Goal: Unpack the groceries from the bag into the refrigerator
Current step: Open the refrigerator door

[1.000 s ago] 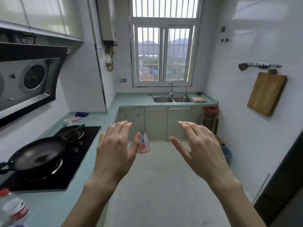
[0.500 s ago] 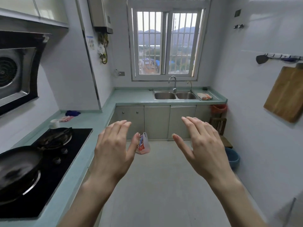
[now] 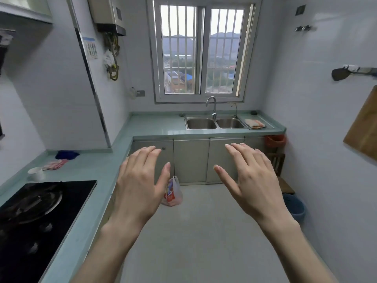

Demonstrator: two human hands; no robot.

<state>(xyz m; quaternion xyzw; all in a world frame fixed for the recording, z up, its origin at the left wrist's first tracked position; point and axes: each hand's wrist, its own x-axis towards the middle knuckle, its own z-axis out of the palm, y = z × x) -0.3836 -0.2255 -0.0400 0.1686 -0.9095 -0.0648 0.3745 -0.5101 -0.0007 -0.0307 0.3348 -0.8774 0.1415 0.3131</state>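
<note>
From the head view, both hands are raised in front of the person, backs toward the camera, over a pale grey floor [image 3: 204,242]. The left hand [image 3: 140,184] has its fingers straight and close together with the thumb spread to the side; its grip is released and it holds nothing. The right hand [image 3: 251,184] mirrors it, fingers extended and slightly fanned, thumb out, grip likewise released and empty. The two hands are well apart from each other. Between them, lower and farther off, a thin translucent plastic bag [image 3: 173,194] with red and blue packaging showing through stands on the floor, just in front of the grey cabinet doors [image 3: 190,160]; the left thumb overlaps its upper left edge in the picture, but the bag lies beyond the hand and is not touched. A teal worktop [image 3: 155,125] runs along the left wall and turns under the barred window [image 3: 201,52], where a steel double sink [image 3: 215,123] with a curved tap is set into it and a folded cloth [image 3: 255,123] lies just to its right. On the left stretch sit a black gas hob [image 3: 40,211], a small white cup [image 3: 36,173] and a blue cloth [image 3: 67,154]. A wooden cutting board [image 3: 363,127] hangs on the right wall, and a blue bucket [image 3: 295,207] stands on the floor beneath it.
</note>
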